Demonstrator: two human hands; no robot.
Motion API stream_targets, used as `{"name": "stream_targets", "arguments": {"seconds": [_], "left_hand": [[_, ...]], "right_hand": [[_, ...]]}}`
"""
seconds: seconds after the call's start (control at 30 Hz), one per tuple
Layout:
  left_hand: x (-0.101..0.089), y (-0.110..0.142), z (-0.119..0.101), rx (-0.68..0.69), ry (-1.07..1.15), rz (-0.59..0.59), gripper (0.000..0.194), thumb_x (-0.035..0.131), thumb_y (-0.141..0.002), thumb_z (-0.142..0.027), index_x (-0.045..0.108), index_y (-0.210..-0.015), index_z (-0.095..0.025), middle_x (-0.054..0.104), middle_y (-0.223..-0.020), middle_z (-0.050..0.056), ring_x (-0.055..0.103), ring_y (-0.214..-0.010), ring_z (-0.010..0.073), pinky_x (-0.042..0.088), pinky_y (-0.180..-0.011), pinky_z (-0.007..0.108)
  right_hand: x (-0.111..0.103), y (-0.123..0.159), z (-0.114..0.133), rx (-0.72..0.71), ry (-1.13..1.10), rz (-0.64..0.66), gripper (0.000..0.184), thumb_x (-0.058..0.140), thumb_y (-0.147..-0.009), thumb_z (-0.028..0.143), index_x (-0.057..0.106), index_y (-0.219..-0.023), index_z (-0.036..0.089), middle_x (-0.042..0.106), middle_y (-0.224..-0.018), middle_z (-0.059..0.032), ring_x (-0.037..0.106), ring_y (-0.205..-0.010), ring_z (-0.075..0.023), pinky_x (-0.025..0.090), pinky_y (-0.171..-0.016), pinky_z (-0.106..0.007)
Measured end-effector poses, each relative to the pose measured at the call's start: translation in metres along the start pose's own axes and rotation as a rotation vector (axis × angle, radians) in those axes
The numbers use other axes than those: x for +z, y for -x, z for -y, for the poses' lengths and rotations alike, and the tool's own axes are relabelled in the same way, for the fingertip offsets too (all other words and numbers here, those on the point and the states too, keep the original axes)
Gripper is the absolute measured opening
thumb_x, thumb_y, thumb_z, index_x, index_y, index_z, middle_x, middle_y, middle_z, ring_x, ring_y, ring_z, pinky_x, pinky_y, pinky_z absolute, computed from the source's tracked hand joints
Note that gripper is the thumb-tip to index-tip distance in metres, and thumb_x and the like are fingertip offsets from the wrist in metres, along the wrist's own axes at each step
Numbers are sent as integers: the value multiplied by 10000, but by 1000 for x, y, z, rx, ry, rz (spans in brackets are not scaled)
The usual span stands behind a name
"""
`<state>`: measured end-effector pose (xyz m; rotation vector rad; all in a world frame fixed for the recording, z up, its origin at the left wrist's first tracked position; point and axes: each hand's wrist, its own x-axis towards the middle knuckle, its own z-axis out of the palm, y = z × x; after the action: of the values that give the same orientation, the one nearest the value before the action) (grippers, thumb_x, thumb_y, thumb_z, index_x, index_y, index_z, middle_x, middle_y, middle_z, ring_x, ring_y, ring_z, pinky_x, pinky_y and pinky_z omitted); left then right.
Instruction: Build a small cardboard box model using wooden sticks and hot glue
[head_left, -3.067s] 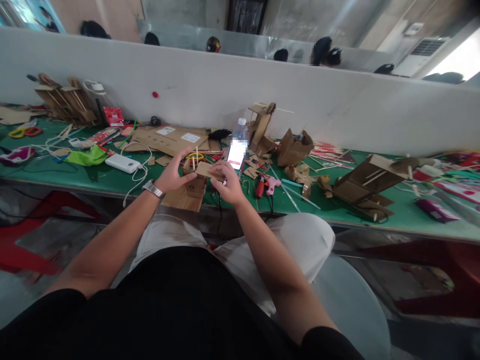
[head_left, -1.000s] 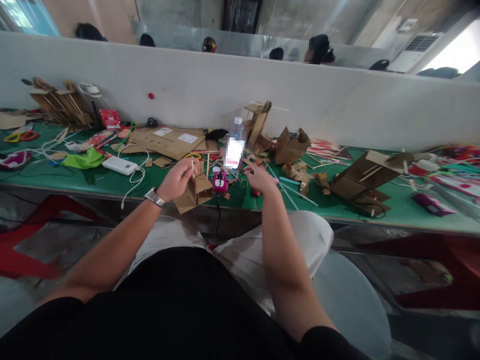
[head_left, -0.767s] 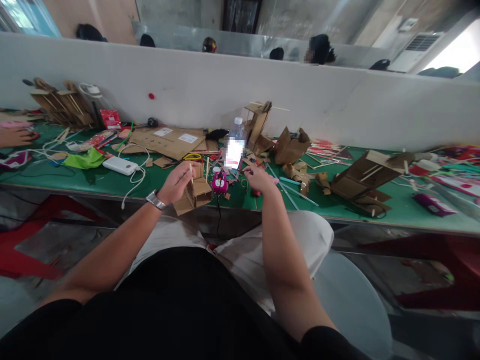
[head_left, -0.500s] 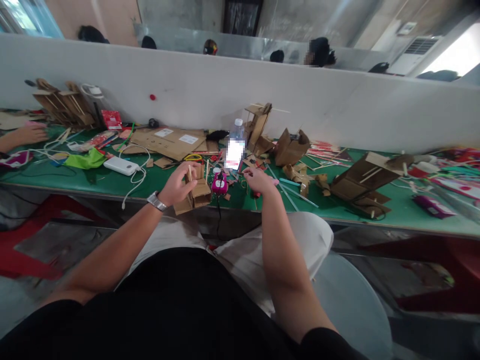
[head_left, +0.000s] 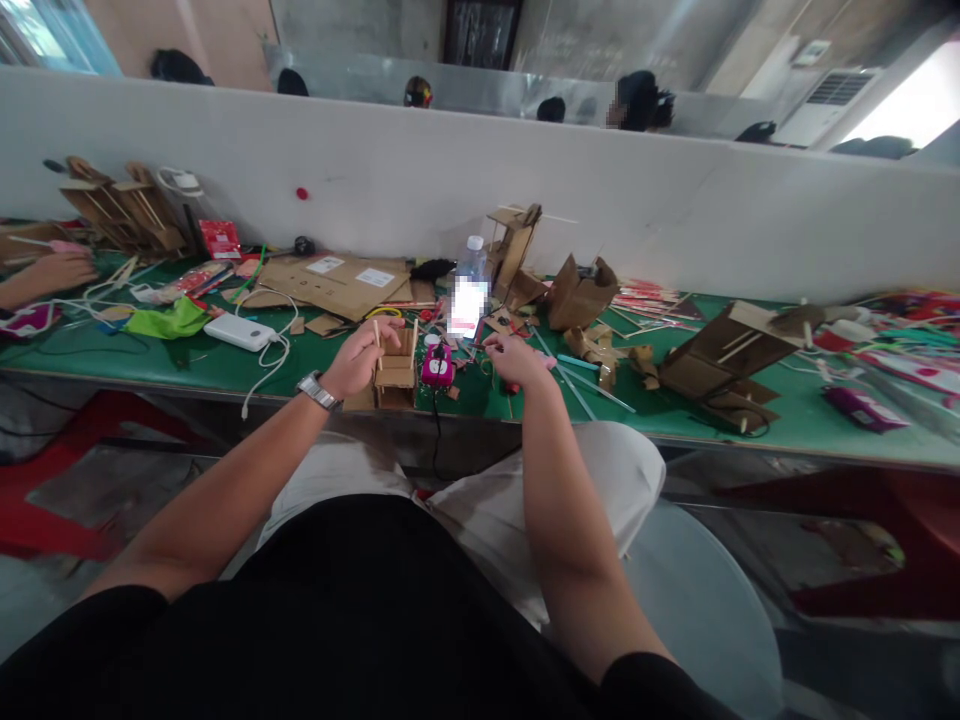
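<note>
My left hand [head_left: 358,358], with a watch on its wrist, is closed on the left side of a small cardboard model [head_left: 395,377]. Two pale wooden sticks rise from the model, which stands at the table's front edge. Its far left part is hidden behind my fingers. Just right of it lies a bright pink box with a white socket-like face [head_left: 436,368] and a black cable. My right hand [head_left: 516,357] hovers low over small scraps, fingertips pinched together; what is between them is too small to make out. Ahead of it a lit phone [head_left: 466,308] leans against a clear bottle [head_left: 472,262].
A white power bank [head_left: 240,331] with its cable lies left, before flat cardboard [head_left: 330,284]. To the right are blue strips [head_left: 576,390], a cardboard bag shape [head_left: 581,297] and a larger cardboard model [head_left: 724,355]. Another person's hand [head_left: 64,272] is far left. A white partition [head_left: 420,180] stands behind.
The small cardboard model has turned and been set more upright, its front now facing me, with my left hand still on it. My right hand has barely moved.
</note>
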<state>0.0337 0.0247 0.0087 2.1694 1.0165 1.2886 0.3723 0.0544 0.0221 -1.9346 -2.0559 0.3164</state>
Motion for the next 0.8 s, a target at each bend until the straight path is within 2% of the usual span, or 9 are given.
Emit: {"name": "stream_targets", "arguments": {"seconds": [0.17, 0.27, 0.37, 0.47, 0.67, 0.73, 0.8], "left_hand": [[-5, -6, 5, -16, -5, 44, 280, 490, -833, -239, 707, -1007, -222, 709, -1477, 111, 608, -1466, 336, 467, -1272, 599], [-7, -7, 9, -38, -2, 54, 304, 486, -847, -243, 714, -1046, -217, 692, -1510, 116, 607, -1476, 332, 470, -1274, 587], [-9, -5, 11, -51, -7, 28, 351, 500, -876, -256, 707, -1156, -212, 680, -1525, 121, 600, -1482, 330, 451, -1288, 585], [-9, -3, 10, -61, -20, -17, 372, 522, -922, -280, 687, -1250, -218, 688, -1496, 120, 612, -1457, 325, 477, -1260, 572], [-3, -1, 1, -49, -23, -143, 320, 565, -1028, -419, 640, -1271, -225, 712, -1401, 136, 684, -1315, 297, 589, -1106, 482], [-9, 0, -10, -36, -15, -212, 335, 573, -1054, -463, 610, -1305, -244, 703, -1384, 137, 692, -1284, 288, 603, -1075, 468], [-24, 3, -28, 0, -8, -305, 335, 571, -1080, -498, 602, -1322, -269, 688, -1362, 120, 684, -1271, 273, 594, -1093, 469]], "right_hand": [[-4, 3, 5, 43, -21, 35, 340, 552, -1064, 360, 796, -1288, 285, 780, -1402, -103, 711, -1272, -313, 516, -1129, -480], [-5, 5, 8, 39, -34, 56, 300, 609, -1093, 380, 763, -1309, 239, 764, -1391, -105, 712, -1272, -286, 539, -1138, -503], [-6, 6, 9, 29, -37, 73, 356, 691, -1081, 436, 718, -1340, 193, 724, -1409, -115, 716, -1254, -276, 591, -1101, -534], [-7, 5, 10, 17, -27, 81, 363, 712, -1074, 420, 703, -1361, 197, 707, -1424, -117, 720, -1236, -272, 624, -1063, -515], [-8, 5, 11, 8, -3, 85, 358, 709, -1077, 411, 700, -1368, 204, 701, -1433, -118, 719, -1235, -270, 629, -1056, -508], [-8, 5, 11, 10, 4, 84, 359, 710, -1076, 411, 701, -1368, 203, 700, -1437, -118, 716, -1244, -273, 625, -1065, -515], [-8, 6, 10, 10, 6, 83, 361, 711, -1075, 413, 702, -1367, 201, 700, -1440, -119, 714, -1255, -277, 619, -1075, -522]]}}
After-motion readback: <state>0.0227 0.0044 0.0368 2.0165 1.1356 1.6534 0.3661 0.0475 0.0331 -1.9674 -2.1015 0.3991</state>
